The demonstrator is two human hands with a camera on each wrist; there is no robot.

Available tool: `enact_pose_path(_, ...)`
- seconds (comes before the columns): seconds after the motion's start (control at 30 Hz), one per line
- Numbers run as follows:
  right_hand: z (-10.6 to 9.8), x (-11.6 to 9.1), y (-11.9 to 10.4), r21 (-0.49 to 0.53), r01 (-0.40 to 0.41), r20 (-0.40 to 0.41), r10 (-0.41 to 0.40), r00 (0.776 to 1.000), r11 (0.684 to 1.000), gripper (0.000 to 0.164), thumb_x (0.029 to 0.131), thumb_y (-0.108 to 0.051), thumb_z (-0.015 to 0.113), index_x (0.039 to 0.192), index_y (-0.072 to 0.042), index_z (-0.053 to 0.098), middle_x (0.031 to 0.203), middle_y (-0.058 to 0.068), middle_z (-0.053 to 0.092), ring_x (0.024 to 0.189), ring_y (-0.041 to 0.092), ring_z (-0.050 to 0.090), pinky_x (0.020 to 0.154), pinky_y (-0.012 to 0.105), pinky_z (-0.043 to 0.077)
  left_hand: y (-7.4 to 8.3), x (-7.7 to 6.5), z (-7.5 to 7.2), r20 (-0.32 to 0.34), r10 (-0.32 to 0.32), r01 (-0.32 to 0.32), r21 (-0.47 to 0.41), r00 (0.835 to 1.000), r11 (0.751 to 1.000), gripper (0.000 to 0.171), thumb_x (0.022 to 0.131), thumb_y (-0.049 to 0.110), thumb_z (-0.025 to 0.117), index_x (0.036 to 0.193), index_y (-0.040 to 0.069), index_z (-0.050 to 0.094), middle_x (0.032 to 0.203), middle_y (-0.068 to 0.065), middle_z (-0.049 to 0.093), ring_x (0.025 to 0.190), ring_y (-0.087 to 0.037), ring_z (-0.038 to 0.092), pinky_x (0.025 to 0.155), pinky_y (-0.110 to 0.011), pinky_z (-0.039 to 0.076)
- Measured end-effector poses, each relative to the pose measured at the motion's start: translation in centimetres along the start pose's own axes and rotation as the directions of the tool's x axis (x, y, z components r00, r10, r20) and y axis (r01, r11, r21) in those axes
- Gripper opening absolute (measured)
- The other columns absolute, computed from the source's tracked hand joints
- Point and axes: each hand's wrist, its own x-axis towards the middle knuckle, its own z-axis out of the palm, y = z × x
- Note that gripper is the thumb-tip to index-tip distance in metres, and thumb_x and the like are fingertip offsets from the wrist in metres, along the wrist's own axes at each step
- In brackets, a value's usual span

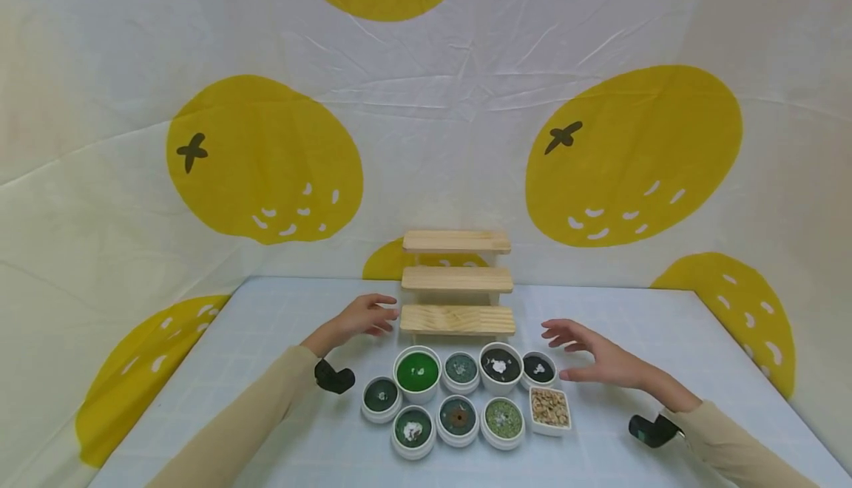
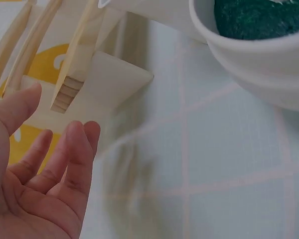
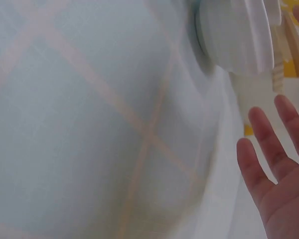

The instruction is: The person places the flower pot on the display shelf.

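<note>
A three-tier wooden shelf (image 1: 458, 319) stands at the back of the table, its steps rising away from me. My left hand (image 1: 362, 316) is just left of the lowest step, fingers loosely bent and holding nothing; in the left wrist view its fingertips are close to the step's end (image 2: 67, 94). On the right, my right hand (image 1: 602, 358) hovers beside the small dark-filled cup (image 1: 538, 370), fingers spread and nothing in them. Between the hands sit several round white cups, among them a bright green one (image 1: 417, 372) and a taller dark one (image 1: 501, 367).
A square white dish of tan crumbly bits (image 1: 550, 407) sits at the front right of the cups. Front cups include a speckled green one (image 1: 503, 420) and one with a white patch (image 1: 413, 429). Behind the pale checked table (image 1: 279, 370) hangs a fruit-print cloth (image 1: 452, 140).
</note>
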Motion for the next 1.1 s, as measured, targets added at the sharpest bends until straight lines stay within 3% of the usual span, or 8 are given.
enact_pose_path(0.17, 0.0, 0.0, 0.8, 0.083, 0.045, 0.079, -0.052, 0.996, 0.996, 0.073, 0.081, -0.019, 0.076, 0.14, 0.0, 0.037, 0.135, 0.025, 0.049, 0.116, 0.026, 0.057, 0.096, 0.029, 0.052, 0.2, 0.0, 0.2, 0.072, 0.017, -0.011, -0.08, 0.997, 0.997, 0.059, 0.091, 0.031, 0.066, 0.135, -0.004, 0.048, 0.112, -0.017, 0.068, 0.09, -0.02, 0.069, 0.084, -0.034, 0.06)
enact_pose_path(0.3, 0.3, 0.2, 1.4, 0.126, 0.047, 0.113, -0.062, 0.992, 0.991, 0.072, 0.081, -0.017, 0.076, 0.139, 0.002, 0.038, 0.137, 0.027, 0.044, 0.117, 0.015, 0.056, 0.095, 0.025, 0.052, 0.3, 0.4, 0.7, 0.065, -0.024, 0.033, -0.13, 0.998, 0.991, 0.053, 0.094, 0.019, 0.061, 0.137, -0.007, 0.045, 0.117, -0.021, 0.065, 0.092, -0.019, 0.068, 0.088, -0.036, 0.058)
enact_pose_path(0.43, 0.7, 0.5, 1.9, 0.172, 0.035, 0.142, -0.06, 0.988, 0.985, 0.07, 0.082, -0.015, 0.074, 0.139, 0.003, 0.038, 0.137, 0.029, 0.043, 0.116, 0.003, 0.053, 0.094, 0.023, 0.052, 0.1, 0.7, 1.1, 0.056, -0.053, 0.061, -0.152, 0.997, 0.987, 0.052, 0.094, 0.015, 0.061, 0.137, -0.008, 0.044, 0.109, -0.019, 0.067, 0.081, -0.014, 0.066, 0.082, -0.032, 0.06)
enact_pose_path(0.6, 0.9, 0.7, 2.4, 0.215, 0.053, 0.154, -0.088, 0.984, 0.975, 0.07, 0.082, -0.012, 0.074, 0.138, 0.005, 0.037, 0.135, 0.032, 0.044, 0.115, 0.001, 0.053, 0.094, 0.022, 0.053, 0.3, 0.9, 1.5, 0.065, -0.073, 0.083, -0.16, 0.995, 0.984, 0.055, 0.092, 0.013, 0.063, 0.139, -0.008, 0.041, 0.099, -0.014, 0.067, 0.069, -0.009, 0.064, 0.07, -0.025, 0.061)
enact_pose_path(0.9, 1.3, 1.2, 3.2, 0.272, 0.076, 0.182, -0.129, 0.975, 0.959, 0.07, 0.079, -0.007, 0.074, 0.138, 0.005, 0.038, 0.133, 0.032, 0.045, 0.115, 0.002, 0.054, 0.095, 0.021, 0.052, 1.1, 1.1, 2.1, -0.015, -0.196, 0.19, -0.183, 0.98, 0.964, 0.053, 0.09, 0.012, 0.066, 0.137, -0.005, 0.047, 0.1, -0.014, 0.069, 0.067, -0.01, 0.062, 0.067, -0.022, 0.06)
enact_pose_path(1.1, 1.5, 1.3, 3.2, 0.305, 0.093, 0.206, -0.161, 0.965, 0.948, 0.067, 0.079, -0.005, 0.073, 0.136, 0.005, 0.04, 0.132, 0.035, 0.044, 0.116, 0.0, 0.053, 0.097, 0.019, 0.05, 1.1, 0.7, 2.5, -0.059, -0.193, 0.169, -0.286, 0.979, 0.943, 0.053, 0.088, 0.007, 0.067, 0.136, -0.007, 0.048, 0.1, -0.017, 0.067, 0.068, -0.01, 0.062, 0.066, -0.023, 0.06)
